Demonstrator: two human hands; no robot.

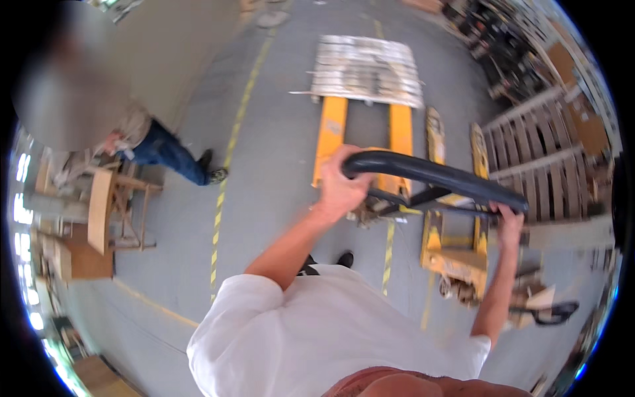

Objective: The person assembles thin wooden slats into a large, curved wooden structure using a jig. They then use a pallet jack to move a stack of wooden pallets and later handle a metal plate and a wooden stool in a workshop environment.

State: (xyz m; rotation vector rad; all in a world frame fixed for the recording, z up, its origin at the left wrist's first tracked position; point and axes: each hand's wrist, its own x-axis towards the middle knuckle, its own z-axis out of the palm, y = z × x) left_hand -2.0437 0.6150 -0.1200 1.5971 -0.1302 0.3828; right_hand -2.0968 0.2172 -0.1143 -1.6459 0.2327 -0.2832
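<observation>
Both my hands grip the black looped handle [430, 171] of a yellow pallet jack [332, 129]. My left hand [342, 184] wraps the handle's left end, and my right hand [508, 221] closes round its right end, lower in the view. Ahead of me, the jack's two forks reach under a pallet-like load of pale, whitish stacked slats or packs [367, 66]; blur hides what they are exactly. Part of the jack's base is hidden behind the handle and my left hand.
A second yellow pallet jack [456, 261] stands close on the right, beside wooden pallets [539, 159] leaning upright. On the left, a person in blue jeans [165, 149] is by a wooden chair-like frame [135, 198]. Yellow-striped lines [238, 126] mark the grey floor.
</observation>
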